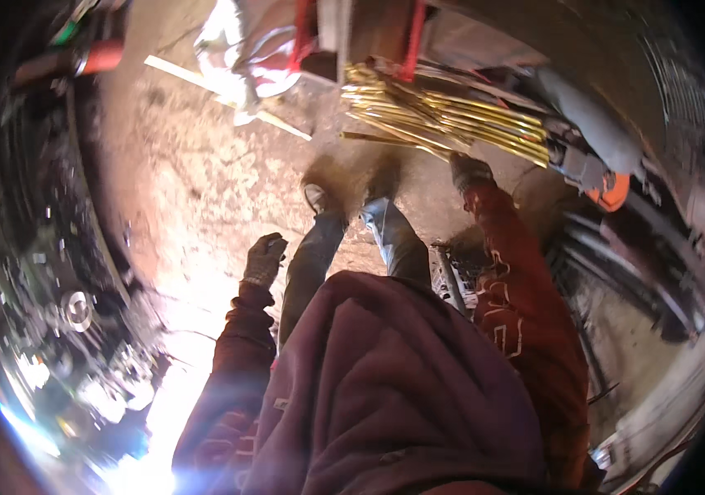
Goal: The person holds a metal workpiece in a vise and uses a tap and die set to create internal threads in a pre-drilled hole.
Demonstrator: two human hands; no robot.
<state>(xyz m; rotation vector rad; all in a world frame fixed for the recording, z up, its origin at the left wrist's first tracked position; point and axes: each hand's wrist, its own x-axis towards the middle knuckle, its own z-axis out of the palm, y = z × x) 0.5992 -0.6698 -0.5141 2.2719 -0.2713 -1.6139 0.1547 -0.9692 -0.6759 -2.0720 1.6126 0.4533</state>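
2 hands [264, 260]; many gold-col. rods [492, 124]

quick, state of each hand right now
Left hand: partly curled; any hold can't be told.
Right hand: at the golden rods; grip can't be told.

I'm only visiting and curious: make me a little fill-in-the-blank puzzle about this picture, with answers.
1. The person's ____ hand is the one nearer the gold-coloured rods.
2. The left hand is covered by a ____.
3. The bright curved piece beyond the rods' right end is ____ in colour.

Missing words: right; glove; orange.
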